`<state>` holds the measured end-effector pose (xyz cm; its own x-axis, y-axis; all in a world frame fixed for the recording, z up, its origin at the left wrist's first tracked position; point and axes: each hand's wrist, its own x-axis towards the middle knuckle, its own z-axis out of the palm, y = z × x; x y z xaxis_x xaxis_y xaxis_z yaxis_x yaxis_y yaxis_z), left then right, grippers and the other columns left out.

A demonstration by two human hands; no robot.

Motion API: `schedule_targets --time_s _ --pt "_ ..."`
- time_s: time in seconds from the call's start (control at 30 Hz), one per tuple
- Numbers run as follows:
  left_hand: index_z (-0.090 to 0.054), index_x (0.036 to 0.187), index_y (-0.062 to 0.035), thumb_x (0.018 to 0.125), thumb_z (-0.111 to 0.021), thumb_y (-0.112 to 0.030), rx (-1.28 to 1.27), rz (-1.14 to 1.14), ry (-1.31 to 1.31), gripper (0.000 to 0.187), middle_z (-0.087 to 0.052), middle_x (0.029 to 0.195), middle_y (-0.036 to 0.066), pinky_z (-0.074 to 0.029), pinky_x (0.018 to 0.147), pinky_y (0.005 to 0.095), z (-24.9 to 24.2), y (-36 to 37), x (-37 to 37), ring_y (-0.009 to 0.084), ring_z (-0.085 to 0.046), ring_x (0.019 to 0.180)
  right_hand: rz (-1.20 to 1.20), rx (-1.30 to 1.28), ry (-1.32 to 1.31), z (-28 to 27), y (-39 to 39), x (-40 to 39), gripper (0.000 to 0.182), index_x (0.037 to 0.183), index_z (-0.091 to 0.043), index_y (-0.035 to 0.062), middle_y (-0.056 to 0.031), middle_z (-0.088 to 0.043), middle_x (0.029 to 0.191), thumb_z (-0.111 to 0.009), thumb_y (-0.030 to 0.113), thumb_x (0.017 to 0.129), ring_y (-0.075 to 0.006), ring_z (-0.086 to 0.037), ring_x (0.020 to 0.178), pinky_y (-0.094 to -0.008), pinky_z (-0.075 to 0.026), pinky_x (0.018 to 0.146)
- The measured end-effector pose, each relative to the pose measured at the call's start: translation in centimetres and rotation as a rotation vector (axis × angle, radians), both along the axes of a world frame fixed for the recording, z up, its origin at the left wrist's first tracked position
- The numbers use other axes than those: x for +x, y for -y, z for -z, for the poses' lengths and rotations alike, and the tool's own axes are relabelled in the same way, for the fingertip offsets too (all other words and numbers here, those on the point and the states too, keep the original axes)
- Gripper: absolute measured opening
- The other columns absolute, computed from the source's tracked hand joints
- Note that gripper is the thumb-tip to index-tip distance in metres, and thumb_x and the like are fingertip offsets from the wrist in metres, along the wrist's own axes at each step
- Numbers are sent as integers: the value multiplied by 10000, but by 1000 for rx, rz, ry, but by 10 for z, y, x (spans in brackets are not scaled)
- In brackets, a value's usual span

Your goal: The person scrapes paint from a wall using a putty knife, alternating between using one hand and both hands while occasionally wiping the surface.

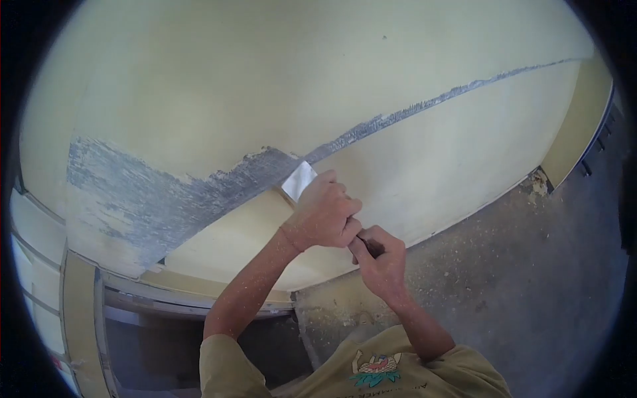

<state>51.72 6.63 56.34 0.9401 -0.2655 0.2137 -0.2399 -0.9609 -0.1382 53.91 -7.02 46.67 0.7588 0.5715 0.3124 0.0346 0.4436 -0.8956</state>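
Against the wall [232, 73], a scraper [300, 180] is meeting a grey strip [166, 205] with its blade, just where the strip is narrowing. The left hand [323, 211] is gripping it in a fist close behind the blade; the right hand [383, 261] is clasping the handle's end, just below the left. A speckled floor [478, 285] is showing beyond the right hand

There are two hands, one left hand [325, 211] and one right hand [386, 265]. Also one scraper [300, 179], one wall [199, 86] with one grey band [166, 212], and one shirt [438, 373] bearing one printed emblem [376, 371]. Near the wall's right edge, perhaps three dark pegs [586, 170], too small to count surely.
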Motion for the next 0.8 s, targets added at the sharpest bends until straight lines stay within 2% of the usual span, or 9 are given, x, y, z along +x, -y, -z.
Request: schedule_targets --time_s 0.03,0.13,0.27,0.3,0.33,0.4,0.5,0.6,0.8 --pt "-465 478 -99 544 -589 -211 -52 22 93 180 -460 464 88 -365 633 386 -3 -7 0 284 -460 501 -9 -16 -18 0 1 -1 103 828 -600 -16 -11 -566 602 -660 27 901 -36 -497 559 -223 -386 494" --pt "-475 477 -97 549 -595 -216 -43 -75 67 184 -453 466 113 -372 640 383 -24 -5 -13 294 -453 500 -19 -31 -14 -15 -2 -9 107 818 -598 -10 -7 -564 602 -663 25 897 -36 -496 558 -225 -386 493" --pt "-464 482 -93 559 -596 -216 -25 -27 66 196 -460 471 92 -367 643 384 4 -8 -7 280 -434 500 -72 -80 -65 -3 3 -1 116 808 -599 -11 -8 -564 604 -664 28 896 -37 -498 561 -226 -390 495" --pt "-467 487 -91 559 -597 -216 -43 -6 171 195 -468 475 87 -369 649 377 -7 -7 -7 279 -433 499 -21 -25 -25 -6 -7 -4 99 825 -620 -21 0 -534 595 -680 30 885 -40 -448 570 -238 -376 493" --pt "-467 487 -91 559 -597 -216 -43 -5 171 195 -468 475 87 -369 649 377 -15 -7 -8 279 -433 499 30 25 16 -8 -13 -6 90 842 -641 -32 7 -505 587 -695 32 873 -44 -399 580 -251 -363 492" --pt "-471 491 -92 559 -599 -209 -14 -62 95 187 -470 474 85 -376 660 374 -23 -7 -12 281 -447 506 8 23 -32 -7 -6 -6 90 841 -639 -31 2 -504 583 -693 33 873 -44 -400 581 -252 -364 492" --pt "-471 491 -93 556 -600 -195 -68 -1 31 177 -473 477 82 -379 664 376 -1 2 -2 280 -450 508 -12 -30 -105 -4 6 -3 95 833 -635 -31 -3 -497 578 -692 34 874 -43 -397 580 -252 -360 491" --pt "-470 491 -92 555 -604 -195 -89 19 161 180 -474 481 90 -382 661 376 -7 -8 -5 284 -446 510 13 -62 -78 -5 -3 -6 105 824 -632 -34 -3 -486 574 -694 36 873 -41 -391 575 -252 -354 486" --pt "-497 501 -89 556 -607 -214 -20 -34 61 176 -464 478 112 -387 645 381 -2 -7 -5 282 -443 515 -6 -23 -97 0 -2 -5 119 821 -630 -40 -2 -471 567 -698 44 870 -40 -372 566 -253 -349 479"
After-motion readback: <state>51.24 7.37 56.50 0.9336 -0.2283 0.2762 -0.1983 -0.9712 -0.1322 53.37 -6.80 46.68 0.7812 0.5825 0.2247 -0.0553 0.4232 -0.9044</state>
